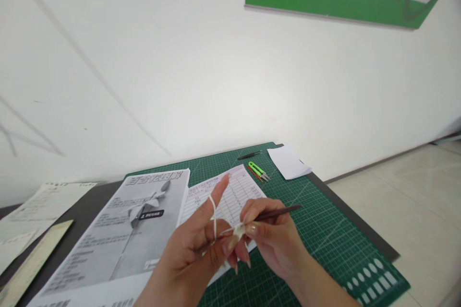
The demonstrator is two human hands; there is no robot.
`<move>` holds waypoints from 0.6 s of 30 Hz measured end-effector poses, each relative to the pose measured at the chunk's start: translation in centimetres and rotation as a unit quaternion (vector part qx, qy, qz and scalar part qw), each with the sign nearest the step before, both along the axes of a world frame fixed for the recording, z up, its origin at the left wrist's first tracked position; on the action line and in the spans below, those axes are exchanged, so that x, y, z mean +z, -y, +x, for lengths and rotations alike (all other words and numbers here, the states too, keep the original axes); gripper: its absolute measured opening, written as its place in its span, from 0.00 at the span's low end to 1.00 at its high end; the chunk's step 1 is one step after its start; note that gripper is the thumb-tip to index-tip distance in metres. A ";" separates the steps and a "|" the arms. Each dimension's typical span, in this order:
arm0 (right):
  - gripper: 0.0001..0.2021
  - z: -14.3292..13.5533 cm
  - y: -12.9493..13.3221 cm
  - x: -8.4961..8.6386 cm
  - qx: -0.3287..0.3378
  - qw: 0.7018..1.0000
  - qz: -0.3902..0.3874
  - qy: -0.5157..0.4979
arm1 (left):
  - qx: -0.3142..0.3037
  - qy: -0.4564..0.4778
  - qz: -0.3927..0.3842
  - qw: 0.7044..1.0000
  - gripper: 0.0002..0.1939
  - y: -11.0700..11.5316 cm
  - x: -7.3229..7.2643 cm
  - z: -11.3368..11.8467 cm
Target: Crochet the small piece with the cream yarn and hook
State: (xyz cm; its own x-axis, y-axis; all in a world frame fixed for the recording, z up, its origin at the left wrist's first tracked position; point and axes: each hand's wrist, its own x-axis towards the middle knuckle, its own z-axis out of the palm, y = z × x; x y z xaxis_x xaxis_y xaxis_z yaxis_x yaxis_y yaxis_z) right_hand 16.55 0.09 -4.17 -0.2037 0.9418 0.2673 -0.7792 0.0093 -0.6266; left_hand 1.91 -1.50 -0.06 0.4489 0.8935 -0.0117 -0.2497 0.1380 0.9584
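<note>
Above the mat (324,230) on the bench (86,211), the left hand (194,244) pinches the white piece (238,232), yarn (215,223) round its raised forefinger (220,190), and the right hand (275,237) holds the hook (277,213) at the piece.

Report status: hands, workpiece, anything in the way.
Left hand pinching small white piece, white yarn around index finger. Right hand gripping dark-handled tool. Nothing visibly obstructing either hand.

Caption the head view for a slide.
Right hand with a slim dark tool, left hand with white yarn around a finger, a small white piece between them, above a green mat.
</note>
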 end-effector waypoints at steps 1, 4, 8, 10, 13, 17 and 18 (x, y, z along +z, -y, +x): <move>0.02 -0.1 0.0 0.0 0.014 1.000 -0.002 -0.006 | 0.012 -0.008 0.008 1.000 0.39 0.1 0.0 0.1; 0.05 0.1 -0.1 0.0 0.044 0.999 -0.004 -0.005 | 0.040 -0.027 0.023 0.999 0.41 0.2 -0.2 0.2; 0.09 0.7 -0.4 -0.3 0.025 0.998 -0.053 -0.010 | 0.050 -0.037 0.059 0.996 0.36 0.1 -0.3 -0.1; 0.07 1.0 -0.5 -0.5 0.017 0.997 -0.076 -0.013 | 0.049 -0.021 0.085 0.995 0.33 -0.1 -0.4 -0.2; 0.06 1.0 -0.4 -0.6 0.019 0.995 -0.092 -0.017 | 0.030 0.020 0.092 0.995 0.31 -0.3 -0.4 -0.3; 0.06 0.7 -0.2 -0.4 -0.010 0.994 -0.110 -0.019 | 0.063 0.036 0.091 0.993 0.30 -0.2 -0.6 0.2; 0.05 0.6 -0.2 -0.4 -0.035 0.994 -0.101 -0.011 | 0.082 0.035 0.089 0.992 0.30 -0.2 -0.7 0.4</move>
State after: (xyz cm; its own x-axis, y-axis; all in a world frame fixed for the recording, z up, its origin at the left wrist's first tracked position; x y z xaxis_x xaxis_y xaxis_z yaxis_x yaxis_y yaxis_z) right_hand 17.19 0.24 -4.53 -0.1316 0.9884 0.0751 -0.7950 -0.0600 -0.6037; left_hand 2.29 -1.34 -0.78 0.2920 0.9395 0.1793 -0.3218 -0.0800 0.9434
